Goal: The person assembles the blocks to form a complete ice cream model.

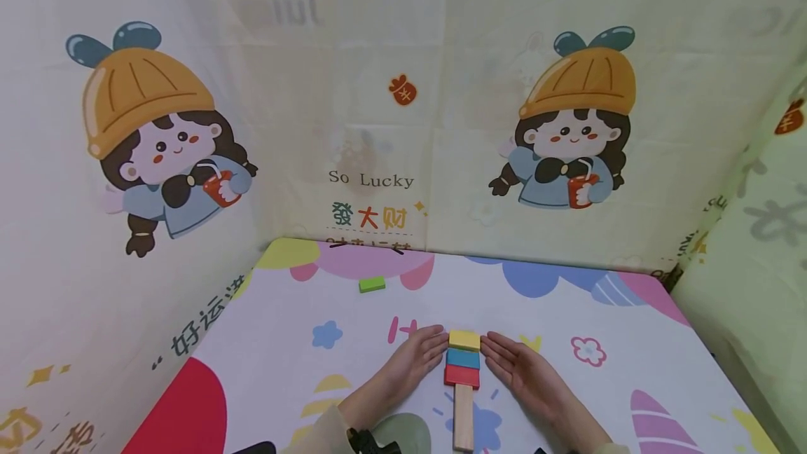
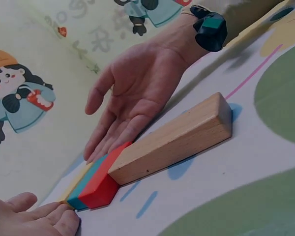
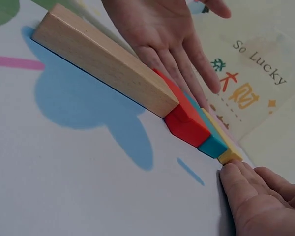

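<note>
Four blocks lie end to end on the table in a line: a yellow block (image 1: 464,340) at the far end, then a blue block (image 1: 463,359), a red block (image 1: 462,376) and a long plain wooden block (image 1: 463,419) nearest me. Together they make an arrow-like shape. My left hand (image 1: 410,366) lies along the left side, its straight fingers at the left end of the yellow block. Opposite it, my right hand (image 1: 526,377) has straight fingertips at the yellow block's right end. Both palms face inward. The left wrist view shows the red block (image 2: 102,179) flush against the wooden block (image 2: 174,137).
A green block (image 1: 372,285) lies apart, toward the back of the table. The tabletop cover (image 1: 529,314) is white with coloured printed shapes. Printed cloth (image 1: 435,111) hangs behind the table and along both sides.
</note>
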`<action>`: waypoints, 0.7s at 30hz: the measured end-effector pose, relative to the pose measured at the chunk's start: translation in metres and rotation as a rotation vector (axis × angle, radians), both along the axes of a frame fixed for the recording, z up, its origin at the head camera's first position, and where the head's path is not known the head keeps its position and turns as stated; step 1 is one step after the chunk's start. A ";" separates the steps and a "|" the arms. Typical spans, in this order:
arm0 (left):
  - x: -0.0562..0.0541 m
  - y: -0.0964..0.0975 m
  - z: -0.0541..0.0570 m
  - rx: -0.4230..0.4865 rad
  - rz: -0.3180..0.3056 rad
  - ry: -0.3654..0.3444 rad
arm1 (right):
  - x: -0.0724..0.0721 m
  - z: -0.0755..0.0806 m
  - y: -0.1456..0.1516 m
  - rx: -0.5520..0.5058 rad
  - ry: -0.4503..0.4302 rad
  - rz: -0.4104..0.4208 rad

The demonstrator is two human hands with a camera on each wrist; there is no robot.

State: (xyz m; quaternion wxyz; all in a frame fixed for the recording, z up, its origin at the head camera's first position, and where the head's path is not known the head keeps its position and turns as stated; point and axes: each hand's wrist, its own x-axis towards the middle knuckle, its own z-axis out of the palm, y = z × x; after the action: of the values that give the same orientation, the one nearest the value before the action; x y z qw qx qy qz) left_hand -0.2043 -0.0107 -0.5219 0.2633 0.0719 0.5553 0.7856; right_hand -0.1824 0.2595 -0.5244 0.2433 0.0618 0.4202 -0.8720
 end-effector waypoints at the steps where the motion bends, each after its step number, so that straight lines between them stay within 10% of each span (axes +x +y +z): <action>1: 0.001 -0.001 0.000 -0.003 -0.002 0.003 | 0.001 0.000 0.000 0.005 0.003 0.002; 16: 0.012 -0.005 0.002 -0.021 -0.010 0.020 | 0.009 0.000 -0.003 0.045 0.075 0.050; 21: 0.012 -0.007 0.003 -0.047 -0.028 0.039 | 0.008 0.002 -0.007 0.293 0.136 0.027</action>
State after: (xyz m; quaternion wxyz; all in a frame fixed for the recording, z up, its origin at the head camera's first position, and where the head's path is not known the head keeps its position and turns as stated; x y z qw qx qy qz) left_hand -0.1922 -0.0177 -0.5184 0.2652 0.0887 0.5775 0.7670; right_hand -0.1740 0.2524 -0.5222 0.2144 0.0315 0.5593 -0.8002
